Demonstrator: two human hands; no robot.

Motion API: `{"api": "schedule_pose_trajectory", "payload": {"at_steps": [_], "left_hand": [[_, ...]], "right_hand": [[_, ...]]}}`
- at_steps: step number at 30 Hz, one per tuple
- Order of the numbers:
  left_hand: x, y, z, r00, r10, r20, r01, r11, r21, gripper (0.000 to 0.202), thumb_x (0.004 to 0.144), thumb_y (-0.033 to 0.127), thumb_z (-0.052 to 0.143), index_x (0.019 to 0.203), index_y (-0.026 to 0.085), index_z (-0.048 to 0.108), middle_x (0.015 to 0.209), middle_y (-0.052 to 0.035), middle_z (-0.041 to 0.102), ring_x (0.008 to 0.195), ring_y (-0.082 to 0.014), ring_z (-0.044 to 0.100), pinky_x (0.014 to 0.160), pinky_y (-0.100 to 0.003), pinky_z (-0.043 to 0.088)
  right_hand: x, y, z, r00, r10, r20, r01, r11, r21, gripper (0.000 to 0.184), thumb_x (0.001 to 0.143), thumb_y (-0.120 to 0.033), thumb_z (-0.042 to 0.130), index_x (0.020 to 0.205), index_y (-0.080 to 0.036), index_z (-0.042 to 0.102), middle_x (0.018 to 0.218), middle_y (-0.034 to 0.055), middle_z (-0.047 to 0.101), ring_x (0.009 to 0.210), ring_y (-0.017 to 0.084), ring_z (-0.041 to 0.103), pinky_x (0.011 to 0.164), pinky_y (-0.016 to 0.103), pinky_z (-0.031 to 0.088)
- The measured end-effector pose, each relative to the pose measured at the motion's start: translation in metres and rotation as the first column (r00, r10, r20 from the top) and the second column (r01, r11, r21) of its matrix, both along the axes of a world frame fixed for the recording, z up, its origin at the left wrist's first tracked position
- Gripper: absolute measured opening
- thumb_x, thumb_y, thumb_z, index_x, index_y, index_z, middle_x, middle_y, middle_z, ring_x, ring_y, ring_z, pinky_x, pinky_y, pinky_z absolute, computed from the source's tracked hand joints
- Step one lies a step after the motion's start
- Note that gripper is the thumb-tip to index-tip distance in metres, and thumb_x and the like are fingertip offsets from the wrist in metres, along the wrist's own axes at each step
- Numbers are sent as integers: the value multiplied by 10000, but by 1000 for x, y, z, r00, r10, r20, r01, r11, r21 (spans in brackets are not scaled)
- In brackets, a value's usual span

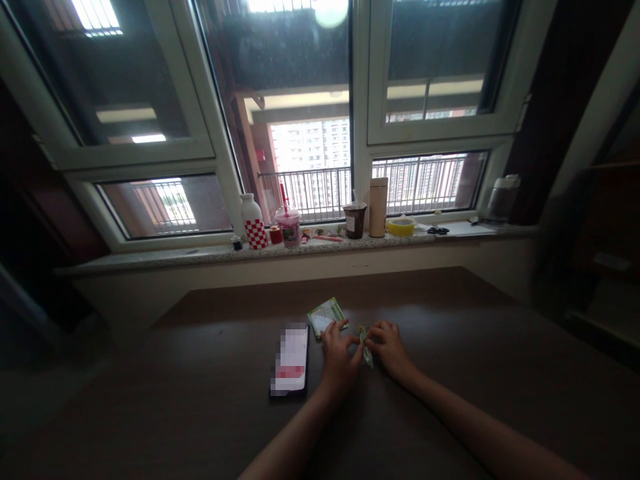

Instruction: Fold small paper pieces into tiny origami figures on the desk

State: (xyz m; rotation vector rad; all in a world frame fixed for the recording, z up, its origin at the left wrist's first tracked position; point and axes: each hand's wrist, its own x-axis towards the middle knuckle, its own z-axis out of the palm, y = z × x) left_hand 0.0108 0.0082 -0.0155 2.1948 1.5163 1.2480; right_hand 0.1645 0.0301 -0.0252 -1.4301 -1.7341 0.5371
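My left hand (341,352) and my right hand (391,348) meet over the table, fingertips pinched on a small green-and-white folded strip (369,359). The strip stands between the two hands, with a yellowish bit at its far end; what it is made of is too small to tell. Some fingers of my left hand reach over the near edge of a flat green-and-white packet or card (327,313). To the left of that hand lies a phone (292,360) with its screen lit and partly blurred.
Beneath everything is a dark brown table (210,413). Behind it, a stone windowsill (200,255) bears a red-checked white bottle (255,225), a pink drink cup (289,227), a dark drink cup (355,221), a tan flask (379,208), yellow tape (401,228) and scissors (438,231).
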Motion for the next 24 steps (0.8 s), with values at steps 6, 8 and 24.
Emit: {"api": "schedule_pose_trajectory", "payload": {"at_steps": [6,8,24], "left_hand": [[1,-2,1,1000,4,1,-4,1000,-9,76,804,170,620,777,188,688,1323,-103,518,1316,-314,365,1091,-574,284],[1,-3,1,1000,2,7,-2,1000,6,81,802,157,612,769,187,680,1316,-100,513,1298,-301,382,1085,-555,304],[-1,-3,5,997,25,69,-26,1000,5,100,802,143,598,737,182,664,1234,-89,520,1228,-270,438,1067,-499,350]], "right_hand": [[0,0,-2,1000,-7,-7,7,1000,6,65,761,-274,653,716,-234,678,946,48,594,1048,259,449,963,369,360],[0,0,-2,1000,-3,0,3,1000,11,60,754,-263,663,705,-233,679,933,47,596,1044,257,452,966,366,355],[-3,-3,0,999,-1,-42,3,999,48,172,830,-383,608,770,-260,713,1027,60,620,1115,268,438,1028,394,347]]}}
